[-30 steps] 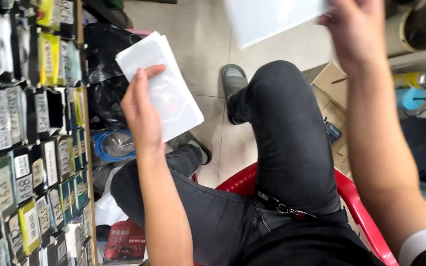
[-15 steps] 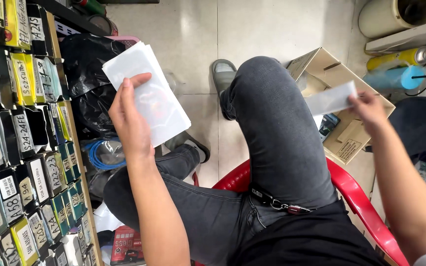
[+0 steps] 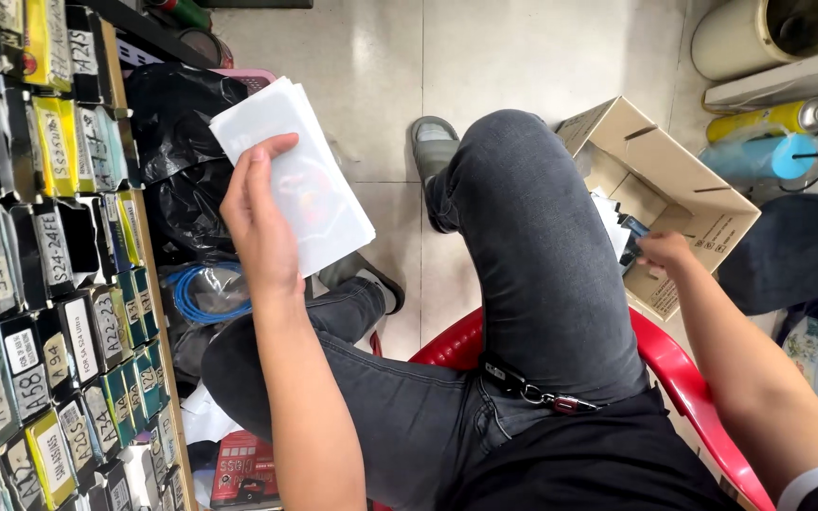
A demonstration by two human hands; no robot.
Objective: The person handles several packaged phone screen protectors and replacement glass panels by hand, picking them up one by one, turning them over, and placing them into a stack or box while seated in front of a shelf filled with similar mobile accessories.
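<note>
The left hand (image 3: 259, 220) is closed on a stack of white flat packets (image 3: 307, 185), held up beside the shelf of labelled boxes (image 3: 44, 284). The right hand (image 3: 663, 254), fingers curled, reaches into the open cardboard box (image 3: 684, 189) on the floor; whether it grips anything cannot be told. Both sit right of that shelf.

dark grey jeans (image 3: 523, 284), a black top (image 3: 598, 473) with a white-edged sleeve cuff (image 3: 811, 483), a grey slip-on shoe (image 3: 431, 142), bare forearms, and a key clip (image 3: 537, 393) hanging at the waist.
</note>
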